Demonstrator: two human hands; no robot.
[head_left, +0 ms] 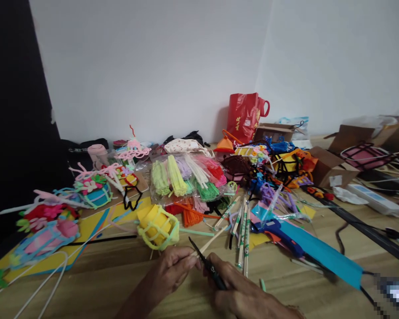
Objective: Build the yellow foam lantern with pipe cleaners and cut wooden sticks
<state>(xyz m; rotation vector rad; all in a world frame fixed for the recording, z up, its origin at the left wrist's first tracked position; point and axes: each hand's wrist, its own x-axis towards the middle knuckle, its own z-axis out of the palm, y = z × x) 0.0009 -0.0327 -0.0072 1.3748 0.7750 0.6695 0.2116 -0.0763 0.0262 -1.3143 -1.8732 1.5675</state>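
Pinched in the fingers of my left hand is a pale wooden chopstick, slanting up to the right. My right hand grips a black-handled knife whose dark blade crosses the chopstick close to my left fingertips. Just beyond my left hand lies a small basket of yellow paper and pale yellow pipe cleaners. Several wrapped chopsticks with green print lie past my right hand. To their right a blue glue gun rests on a blue strip.
Bundles of coloured pipe cleaners fill the middle of the table. Decorated baskets stand at the left, near white cords. A red bag, cardboard boxes and a power strip sit at the back and right.
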